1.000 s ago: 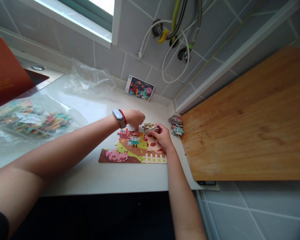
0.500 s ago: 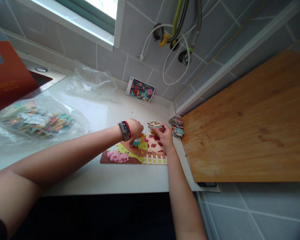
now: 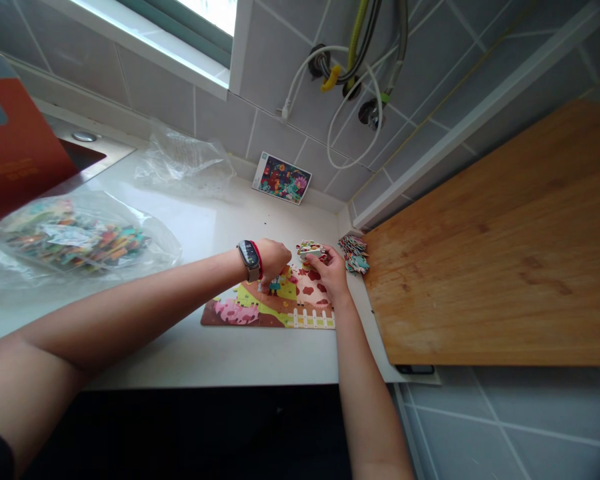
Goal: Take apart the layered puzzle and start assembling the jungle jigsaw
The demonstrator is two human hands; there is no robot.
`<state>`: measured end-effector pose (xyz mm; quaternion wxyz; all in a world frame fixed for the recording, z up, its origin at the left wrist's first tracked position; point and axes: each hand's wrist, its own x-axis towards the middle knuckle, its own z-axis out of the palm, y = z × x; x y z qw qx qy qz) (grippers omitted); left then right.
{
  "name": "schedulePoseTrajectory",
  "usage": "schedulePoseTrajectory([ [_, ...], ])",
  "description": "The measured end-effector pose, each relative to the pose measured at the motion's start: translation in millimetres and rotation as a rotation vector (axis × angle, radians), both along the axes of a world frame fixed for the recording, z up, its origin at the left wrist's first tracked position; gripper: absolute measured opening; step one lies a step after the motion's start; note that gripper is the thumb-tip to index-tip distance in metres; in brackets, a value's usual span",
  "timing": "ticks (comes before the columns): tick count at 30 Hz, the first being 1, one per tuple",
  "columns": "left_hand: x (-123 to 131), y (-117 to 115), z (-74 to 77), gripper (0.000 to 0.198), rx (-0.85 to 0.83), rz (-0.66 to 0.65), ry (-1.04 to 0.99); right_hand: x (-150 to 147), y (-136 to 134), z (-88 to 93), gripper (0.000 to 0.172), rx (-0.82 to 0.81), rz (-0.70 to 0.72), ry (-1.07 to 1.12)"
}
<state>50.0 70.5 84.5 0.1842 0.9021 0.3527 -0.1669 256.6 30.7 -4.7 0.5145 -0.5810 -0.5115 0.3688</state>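
A partly assembled jigsaw puzzle (image 3: 275, 310) lies flat on the white counter, showing a pink pig, a spotted cow and a white fence. Over its upper edge is my left hand (image 3: 276, 257), fingers curled downward; whatever is in them is hidden behind the hand. My right hand (image 3: 334, 270) grips a small stack of puzzle pieces (image 3: 310, 251) between thumb and fingers, just above the cow part of the puzzle. Beside it on the right, a pile of puzzle pieces (image 3: 355, 253) sits against the wooden board.
A wooden board (image 3: 495, 247) takes up the right side. On the left lie a clear bag of puzzle pieces (image 3: 80, 237) and an orange box (image 3: 23, 147). Toward the wall are a crumpled plastic bag (image 3: 185, 160) and a picture card (image 3: 282, 178). Hoses (image 3: 360, 47) hang above.
My left hand has shifted slightly to the right over the puzzle, its wrist turning a little. My right hand keeps its hold on the stack, nearly still.
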Motion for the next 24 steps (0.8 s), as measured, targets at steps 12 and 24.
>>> schedulePoseTrajectory([
  [12,-13.3,28.1,-0.6,0.038,-0.04,-0.07,-0.09,-3.5,-2.8,9.5,0.054,-0.005,0.021,0.147],
  [24,-18.8,32.7,2.4,0.033,-0.038,-0.029,-0.18,0.4,-25.8,20.4,0.074,-0.217,0.545,0.289],
])
